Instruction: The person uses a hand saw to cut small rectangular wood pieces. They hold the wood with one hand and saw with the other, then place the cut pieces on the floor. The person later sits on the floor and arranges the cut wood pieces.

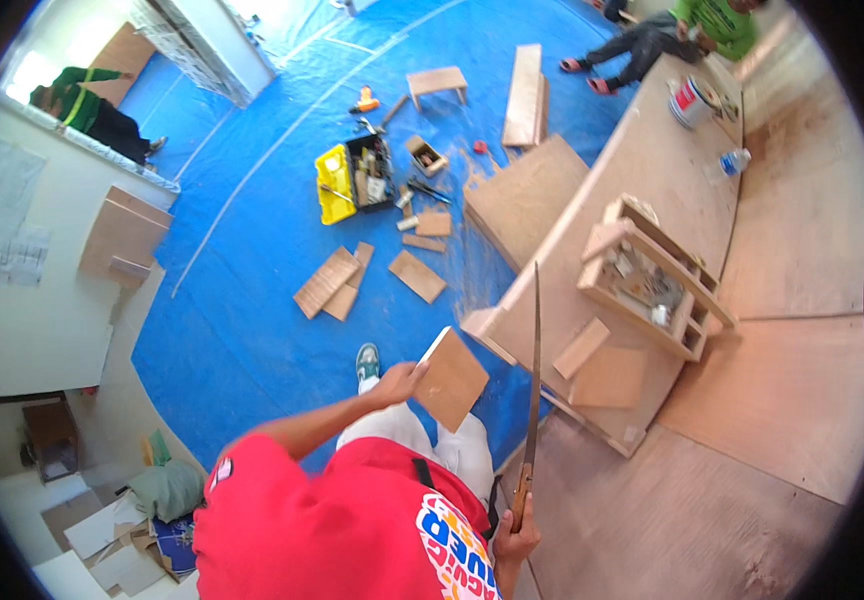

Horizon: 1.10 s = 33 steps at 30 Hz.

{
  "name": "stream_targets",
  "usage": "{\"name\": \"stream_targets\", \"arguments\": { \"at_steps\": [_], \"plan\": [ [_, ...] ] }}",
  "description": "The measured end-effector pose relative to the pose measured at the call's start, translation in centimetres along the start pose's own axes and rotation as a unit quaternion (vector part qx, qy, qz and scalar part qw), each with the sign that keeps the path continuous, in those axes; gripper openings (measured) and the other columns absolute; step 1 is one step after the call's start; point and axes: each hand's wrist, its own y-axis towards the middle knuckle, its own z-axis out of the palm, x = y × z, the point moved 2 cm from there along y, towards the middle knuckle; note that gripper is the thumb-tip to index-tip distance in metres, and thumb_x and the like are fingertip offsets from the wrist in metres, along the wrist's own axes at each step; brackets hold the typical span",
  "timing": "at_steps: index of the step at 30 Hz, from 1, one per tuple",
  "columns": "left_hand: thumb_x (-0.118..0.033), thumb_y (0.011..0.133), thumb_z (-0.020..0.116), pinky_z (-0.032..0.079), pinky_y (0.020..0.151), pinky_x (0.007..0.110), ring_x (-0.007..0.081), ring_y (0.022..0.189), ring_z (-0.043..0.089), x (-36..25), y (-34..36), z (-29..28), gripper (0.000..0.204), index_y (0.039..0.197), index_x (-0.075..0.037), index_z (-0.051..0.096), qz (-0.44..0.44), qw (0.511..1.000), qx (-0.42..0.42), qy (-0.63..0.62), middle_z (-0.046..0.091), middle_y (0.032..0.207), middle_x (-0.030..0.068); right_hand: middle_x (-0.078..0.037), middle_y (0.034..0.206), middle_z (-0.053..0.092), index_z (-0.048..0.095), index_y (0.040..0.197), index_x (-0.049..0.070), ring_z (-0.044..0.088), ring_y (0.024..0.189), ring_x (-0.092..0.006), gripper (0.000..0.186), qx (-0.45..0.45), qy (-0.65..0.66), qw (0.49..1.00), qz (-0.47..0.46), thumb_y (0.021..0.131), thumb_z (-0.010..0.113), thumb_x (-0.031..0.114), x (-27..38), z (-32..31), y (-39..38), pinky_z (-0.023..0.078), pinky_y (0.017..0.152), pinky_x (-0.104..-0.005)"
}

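My left hand (399,384) is closed on the edge of a small rectangular wooden board (454,384), which hangs in front of my legs. In my right hand (515,541), low in the view, is a handsaw (533,405). I grip it by its brown wooden handle, and its long narrow blade points up and away from me. The saw and the board are apart. Right of the blade stands a wooden workbench (542,300), with an open wooden tool caddy (607,285) of small hardware on it.
Wood offcuts (327,283) lie on the blue floor sheet (222,350), near an open yellow-and-black toolbox (335,185). A paint can (694,102) and a plastic bottle (735,162) stand on the bench. One person in green (717,28) sits beyond it; another (92,115) is far left.
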Motion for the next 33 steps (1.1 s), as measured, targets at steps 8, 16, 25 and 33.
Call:
{"name": "stream_targets", "arguments": {
  "at_steps": [8,16,25,33],
  "plan": [
    [-0.047,0.107,0.052,0.051,0.058,0.036,0.0189,0.064,0.064,12.1,-5.7,-13.0,0.052,0.096,0.002,0.069,-0.162,0.945,-0.165,-0.23,0.066,0.075,0.0114,-0.016,0.076,0.068,0.065,0.139,0.011,0.068,0.063,-0.0346,0.055,0.168,-0.037,0.974,-0.149,0.088,0.077,0.029,17.2,14.4,4.0,0.052,0.057,-0.0442],
    [-0.043,0.106,0.055,0.049,0.052,0.032,0.0164,0.056,0.063,20.3,-7.9,-26.8,0.047,0.084,-0.003,0.064,-0.215,0.887,-0.2,-0.357,0.063,0.067,0.007,-0.011,0.068,0.066,0.067,0.136,0.024,0.067,0.057,-0.0302,0.049,0.281,-0.127,0.92,-0.242,0.09,0.074,0.04,31.8,27.2,3.6,0.052,0.053,-0.0432],
    [-0.046,0.105,0.058,0.052,0.057,0.031,0.0162,0.062,0.066,27.1,-6.6,-32.4,0.047,0.093,-0.001,0.068,-0.232,0.876,-0.142,-0.399,0.068,0.076,0.0071,-0.015,0.075,0.069,0.068,0.135,0.023,0.07,0.066,-0.0348,0.048,0.311,-0.169,0.909,-0.221,0.09,0.074,0.04,36.8,33.2,6.2,0.054,0.06,-0.046],
    [-0.029,0.101,0.066,0.053,0.06,0.034,0.013,0.065,0.06,29.8,-4.1,-34.8,0.034,0.087,0.001,0.072,-0.231,0.932,-0.163,-0.225,0.066,0.072,0.0053,-0.029,0.106,0.072,0.059,0.141,0.004,0.07,0.099,-0.0451,0.06,0.265,-0.046,0.961,0.07,0.089,0.076,0.029,29.7,38.9,15.2,0.055,0.083,-0.0479]
  ]
}}
